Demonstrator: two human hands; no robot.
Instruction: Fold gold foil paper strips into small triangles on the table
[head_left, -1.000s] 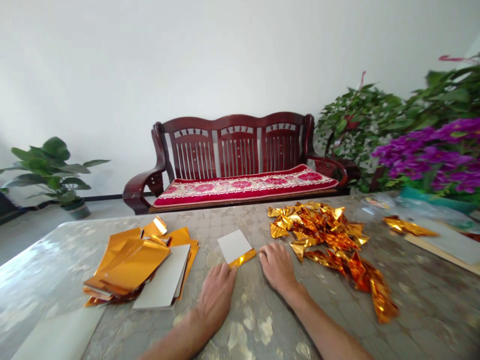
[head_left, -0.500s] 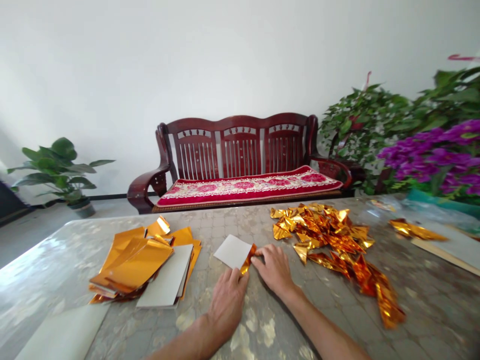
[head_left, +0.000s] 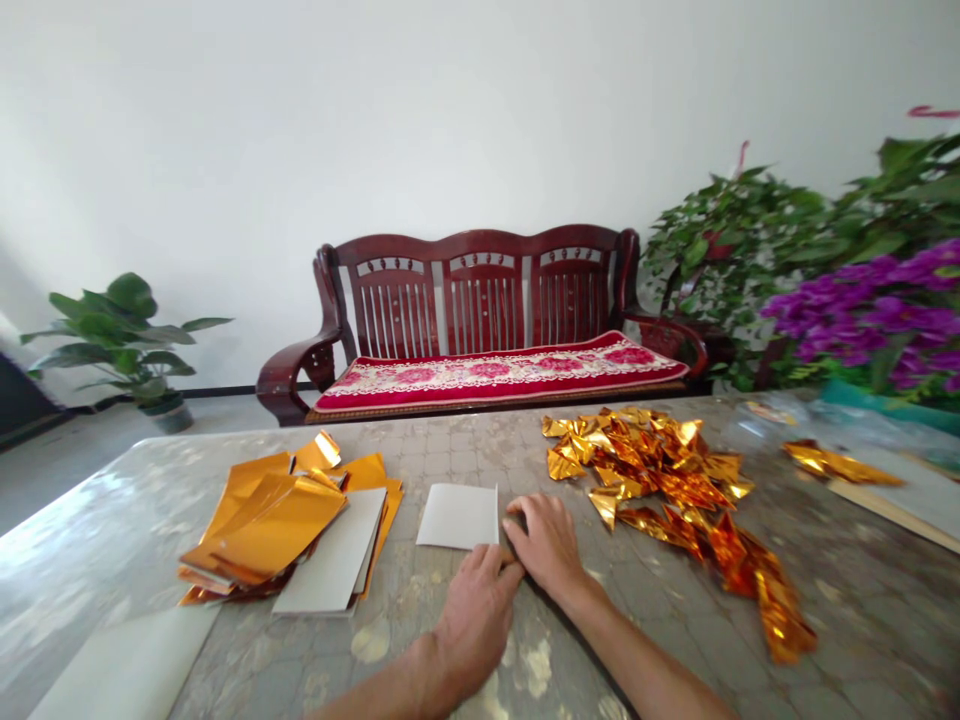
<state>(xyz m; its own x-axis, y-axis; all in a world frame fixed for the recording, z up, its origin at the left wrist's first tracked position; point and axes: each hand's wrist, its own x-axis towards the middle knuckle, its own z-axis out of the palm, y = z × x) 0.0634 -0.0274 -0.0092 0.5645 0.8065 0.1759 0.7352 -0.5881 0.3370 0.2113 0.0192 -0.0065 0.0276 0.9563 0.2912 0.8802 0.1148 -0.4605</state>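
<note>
A small sheet of paper [head_left: 457, 517], white side up, lies on the table in front of me. My left hand [head_left: 474, 610] rests at its near right corner, fingers pressed on the edge. My right hand [head_left: 547, 545] sits just right of the sheet, fingers curled against that same edge. Both hands touch each other. To the left lies a loose stack of gold foil sheets [head_left: 281, 525], some white side up. To the right is a heap of folded gold foil pieces [head_left: 664, 480].
The marbled table [head_left: 847, 610] has a white sheet [head_left: 112, 675] at the near left and a board with more gold foil [head_left: 840, 463] at the far right. Behind stand a red wooden bench [head_left: 480, 330], a potted plant [head_left: 120, 340] and purple flowers [head_left: 877, 310].
The sheet's gold folded edge was turned over, so it now lies flat and white. Both hands drew closer together at its right edge.
</note>
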